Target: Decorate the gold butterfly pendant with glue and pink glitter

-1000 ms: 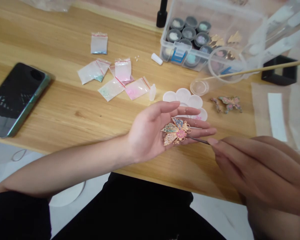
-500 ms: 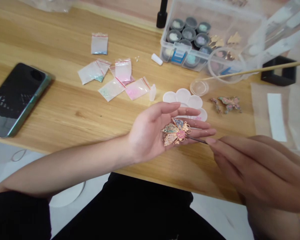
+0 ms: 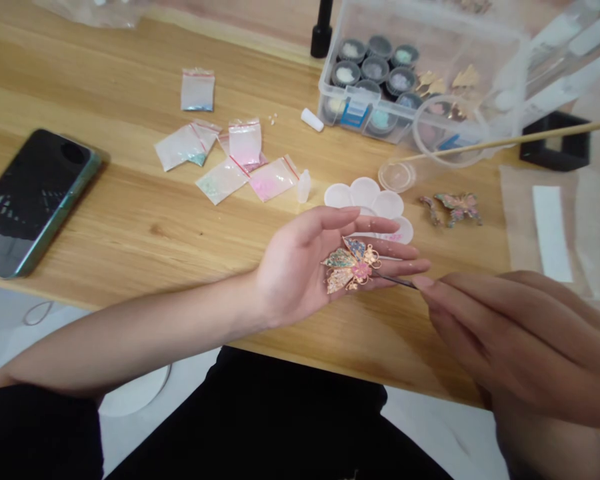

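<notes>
My left hand [image 3: 300, 267] lies palm up and flat over the table [image 3: 130, 220], and the butterfly charm [image 3: 351, 265] rests loose on my fingers. My right hand [image 3: 510, 340] pinches a thin metal pick [image 3: 395, 281], its tip touching the charm's pink middle. Just behind my fingers sits a white palette [image 3: 367, 195]; 1 more butterfly [image 3: 457, 207] lies to its right, and a phone [image 3: 33, 200] lies far left.
</notes>
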`<state>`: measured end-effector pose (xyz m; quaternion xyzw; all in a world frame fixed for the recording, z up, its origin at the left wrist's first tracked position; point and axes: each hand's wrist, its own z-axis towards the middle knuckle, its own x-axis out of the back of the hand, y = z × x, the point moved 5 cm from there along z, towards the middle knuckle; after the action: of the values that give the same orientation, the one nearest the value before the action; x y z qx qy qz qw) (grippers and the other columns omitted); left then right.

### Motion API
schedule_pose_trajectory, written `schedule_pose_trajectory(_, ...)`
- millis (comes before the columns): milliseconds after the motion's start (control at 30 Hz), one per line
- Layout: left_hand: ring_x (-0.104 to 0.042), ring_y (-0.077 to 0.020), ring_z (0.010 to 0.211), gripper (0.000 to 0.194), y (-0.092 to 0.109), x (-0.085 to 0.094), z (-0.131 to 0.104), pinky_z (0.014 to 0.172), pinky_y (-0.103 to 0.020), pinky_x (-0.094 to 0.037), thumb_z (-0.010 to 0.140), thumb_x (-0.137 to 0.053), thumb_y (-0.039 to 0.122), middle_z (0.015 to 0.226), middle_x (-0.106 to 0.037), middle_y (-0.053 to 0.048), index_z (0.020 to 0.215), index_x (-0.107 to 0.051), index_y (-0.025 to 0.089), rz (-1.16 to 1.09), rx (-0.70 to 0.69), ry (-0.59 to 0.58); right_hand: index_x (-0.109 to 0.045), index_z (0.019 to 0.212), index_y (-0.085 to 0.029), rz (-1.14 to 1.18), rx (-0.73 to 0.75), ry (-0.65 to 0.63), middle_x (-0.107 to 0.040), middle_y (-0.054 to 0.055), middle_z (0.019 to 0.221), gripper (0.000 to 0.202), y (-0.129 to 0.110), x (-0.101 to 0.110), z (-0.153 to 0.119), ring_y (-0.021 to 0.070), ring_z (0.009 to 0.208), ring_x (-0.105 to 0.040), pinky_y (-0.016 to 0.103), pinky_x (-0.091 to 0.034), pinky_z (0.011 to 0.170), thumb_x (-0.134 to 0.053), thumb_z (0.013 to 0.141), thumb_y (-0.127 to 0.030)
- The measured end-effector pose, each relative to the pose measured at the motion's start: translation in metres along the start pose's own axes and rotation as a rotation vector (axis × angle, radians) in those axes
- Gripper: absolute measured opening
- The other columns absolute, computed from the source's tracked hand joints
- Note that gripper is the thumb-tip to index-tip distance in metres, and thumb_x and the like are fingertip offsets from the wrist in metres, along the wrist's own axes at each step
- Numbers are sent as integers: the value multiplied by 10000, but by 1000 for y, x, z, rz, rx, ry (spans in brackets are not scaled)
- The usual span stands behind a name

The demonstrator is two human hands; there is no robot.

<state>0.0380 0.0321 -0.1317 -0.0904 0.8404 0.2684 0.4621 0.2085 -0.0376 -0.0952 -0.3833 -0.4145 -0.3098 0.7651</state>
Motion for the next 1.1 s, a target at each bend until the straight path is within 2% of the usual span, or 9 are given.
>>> schedule_pose_trajectory(167,-708,-342,1110,321,1,-1,0,1120,-495,-382,887,-460,379,954,-729,-147,986,-630,125,-12,6,31,-636,1346,-300,-219,250,73,-790,-31,865,499,-18,2,15,198,636,-649,375,-500,561,-658,892,-93)
schedule_pose_trajectory(400,-720,-304,1035,319,-1,1,-1,1084,-456,-382,896,-466,371,990,-725,-136,973,-646,120,-35,22,42,-706,1164,-227,-209,265,96,-791,17,878,307,-17,1,16,196,677,-676,372,-526,565,-639,899,-89)
schedule_pose_trajectory(567,-725,-266,991,333,-2,4,-1,1035,-400,-403,899,-466,372,1007,-741,-140,994,-659,118,-47,39,46,-733,1094,-274,-185,302,133,-778,-14,814,317,-23,5,26,158,611,-653,308,-520,497,-674,863,-65)
schedule_pose_trajectory(700,-722,-267,1027,338,-3,4,0,1020,-379,-423,902,-490,388,1020,-752,-133,1012,-670,124,-61,37,-17,-720,1140,-317,-159,246,139,-777,-26,824,331,-21,4,25,150,574,-625,311,-505,501,-624,913,-97)
schedule_pose_trajectory(800,-722,-282,1057,349,-3,5,0,1025,-392,-448,888,-522,400,1025,-758,-135,1022,-680,119,-50,22,-44,-619,1360,-383,-131,153,128,-770,-24,858,472,-15,7,18,173,601,-638,347,-520,556,-599,948,-152)
schedule_pose_trajectory(867,-726,-295,1061,349,-2,6,1,1045,-417,-455,878,-537,392,1009,-763,-142,1024,-682,111,-27,-4,-37,-521,1472,-401,-143,83,186,-763,-6,897,634,-8,12,14,201,671,-669,367,-536,597,-667,906,-157)
schedule_pose_trajectory(933,-733,-312,1061,341,1,8,2,1077,-449,-446,873,-544,380,992,-768,-153,1024,-680,106,1,-46,-22,-547,1453,-410,-152,33,344,-752,14,905,711,-1,19,14,223,718,-685,377,-536,598,-729,838,-104)
schedule_pose_trajectory(1033,-734,-328,1079,337,9,10,4,1099,-467,-441,875,-538,378,1001,-773,-169,1005,-685,104,47,-113,6,-696,1270,-409,-83,-60,519,-750,30,870,534,14,18,18,221,683,-669,368,-481,536,-732,832,-106)
schedule_pose_trajectory(1100,-724,-339,1111,352,15,10,5,1076,-461,-469,867,-540,388,1022,-774,-180,994,-698,99,88,-161,13,-755,1136,-346,14,-192,473,-766,50,918,324,29,8,24,214,722,-676,357,-482,554,-690,882,-155)
